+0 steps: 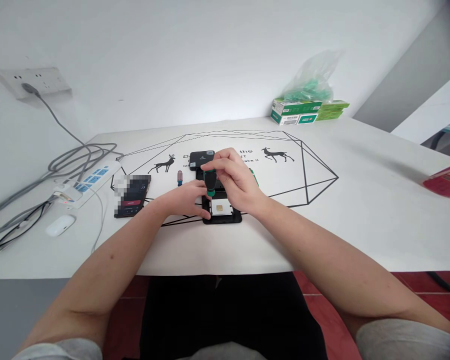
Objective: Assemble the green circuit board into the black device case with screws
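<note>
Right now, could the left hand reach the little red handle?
Probably yes: the red handle lies just beyond the left hand with nothing seen between, though that hand touches the black device.

Here's the screwdriver (210, 181), plastic-looking handle above a slim metal shaft, and now matt black plastic on the shell (221, 220), then a pale, metallic-looking plate (227, 207)! Smooth, glossy white plastic on the earbud case (60, 225); crinkled, see-through film for the bag (317, 72); printed card boxes (298, 108); the tabletop (363, 220), smooth and matt.
</note>
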The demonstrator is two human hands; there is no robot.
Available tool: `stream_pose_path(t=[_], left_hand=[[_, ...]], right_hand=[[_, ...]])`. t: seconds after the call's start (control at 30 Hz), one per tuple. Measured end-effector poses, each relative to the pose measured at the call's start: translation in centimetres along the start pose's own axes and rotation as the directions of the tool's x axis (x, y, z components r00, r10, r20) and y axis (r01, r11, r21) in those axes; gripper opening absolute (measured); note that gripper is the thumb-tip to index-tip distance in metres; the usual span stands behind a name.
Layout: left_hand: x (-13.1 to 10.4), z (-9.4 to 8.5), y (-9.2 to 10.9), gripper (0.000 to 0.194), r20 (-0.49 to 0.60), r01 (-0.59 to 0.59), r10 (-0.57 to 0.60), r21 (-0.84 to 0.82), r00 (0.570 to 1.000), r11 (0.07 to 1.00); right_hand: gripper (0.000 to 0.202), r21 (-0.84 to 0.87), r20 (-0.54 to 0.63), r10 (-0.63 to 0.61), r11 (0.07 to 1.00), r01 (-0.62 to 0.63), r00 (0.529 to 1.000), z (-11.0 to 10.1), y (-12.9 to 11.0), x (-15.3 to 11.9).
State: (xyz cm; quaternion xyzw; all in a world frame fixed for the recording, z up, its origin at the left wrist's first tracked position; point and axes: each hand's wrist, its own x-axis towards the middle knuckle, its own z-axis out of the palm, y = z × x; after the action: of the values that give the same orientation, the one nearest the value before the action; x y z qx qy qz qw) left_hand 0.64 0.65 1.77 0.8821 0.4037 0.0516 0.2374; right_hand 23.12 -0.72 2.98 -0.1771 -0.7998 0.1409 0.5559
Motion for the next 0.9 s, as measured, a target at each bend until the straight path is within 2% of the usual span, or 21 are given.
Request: stream_pose_path(t=[0.1, 0.17, 0.27, 0.33, 0.5, 0.63, 0.73, 0.83, 0.9], left_hand=[[0.0, 0.0, 0.0, 0.055, -0.002, -0.006, 0.006, 0.005, 1.0, 1.0], [0.0, 0.0, 0.0, 0.055, -0.005, -0.001, 0.001, 0.026, 1.0, 1.0], [-0.1, 0.1, -0.2, 0.055, 0.003, 0.0, 0.0, 0.032, 1.0, 0.999], [-0.1, 0.1, -0.3, 0.052, 0.008, -0.012, 0.012, 0.018, 1.0, 1.0], [0.0, 0.1, -0.4, 0.049, -0.02, -0.064, 0.064, 0.028, 0.998, 0.998], [-0.1, 0.1, -0.3, 0.055, -0.007, -0.019, 0.02, 0.035, 1.0, 0.999], [-0.1, 0.0, -0.2, 0.057, -0.008, -0.005, 0.005, 0.034, 1.0, 0.999], [0.0, 0.0, -0.2, 0.058, -0.009, -0.011, 0.012, 0.039, 1.0, 0.999], [0.0, 0.0, -0.1, 0.056, -0.009, -0.022, 0.022, 0.045, 1.0, 0.999]], right_hand=[[0.028, 0.07, -0.04, -0.004, 0.997, 0.007, 0.999, 0.2, -0.1, 0.0], [0.014, 0.146, -0.034, 0.081, 0.986, -0.075, 0.996, 0.4, -0.4, -0.1], [0.04, 0.29, 0.014, 0.268, 0.921, -0.26, 0.963, 0.8, -0.8, -0.3], [0.042, 0.353, 0.046, 0.321, 0.88, -0.316, 0.946, 1.0, -0.9, -0.4], [0.023, 0.343, 0.105, 0.251, 0.899, -0.272, 0.962, 0.9, -0.7, -0.6], [0.028, 0.103, 0.029, 0.108, 0.989, -0.11, 0.994, 0.4, -0.4, -0.3], [0.035, -0.011, -0.041, 0.023, 1.0, -0.023, 0.999, 0.2, -0.1, 0.0], [0.035, 0.014, -0.05, -0.011, 1.0, 0.012, 0.999, 0.2, 0.0, 0.1], [0.027, 0.074, -0.041, 0.014, 0.997, -0.011, 0.999, 0.3, -0.1, 0.0]])
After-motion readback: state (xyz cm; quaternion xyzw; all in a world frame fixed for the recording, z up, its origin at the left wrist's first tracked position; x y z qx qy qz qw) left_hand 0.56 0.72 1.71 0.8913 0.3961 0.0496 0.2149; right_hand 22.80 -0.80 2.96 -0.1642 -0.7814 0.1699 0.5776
